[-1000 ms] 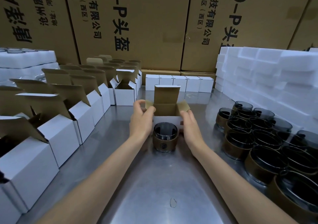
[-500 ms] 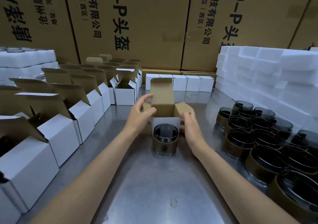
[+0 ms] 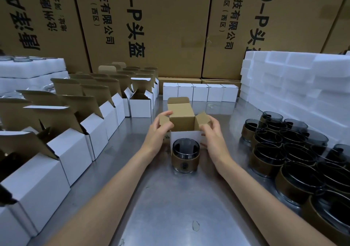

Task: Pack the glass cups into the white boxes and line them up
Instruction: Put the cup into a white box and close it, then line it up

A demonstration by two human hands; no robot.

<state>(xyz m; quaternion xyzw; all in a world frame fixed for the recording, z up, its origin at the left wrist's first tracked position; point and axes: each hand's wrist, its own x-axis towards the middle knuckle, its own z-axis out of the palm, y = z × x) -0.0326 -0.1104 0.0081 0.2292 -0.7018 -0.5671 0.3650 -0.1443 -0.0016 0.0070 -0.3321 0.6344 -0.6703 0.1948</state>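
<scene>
Both side flaps now spread wider; left hand point(image 3: 158, 132) and right hand point(image 3: 212, 135) pinch white box point(image 3: 184, 137) behind glass cup point(image 3: 185, 155).

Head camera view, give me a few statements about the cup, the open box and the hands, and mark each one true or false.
1. The glass cup stands on the metal table in front of the open box. True.
2. The cup is already inside the box. False: it stands outside, at the near side.
3. The left hand pinches the box's left side flap. True.
4. The right hand holds the cup. False: it holds the box's right side flap.
5. The box's top lid is folded shut. False: it stands open.
</scene>
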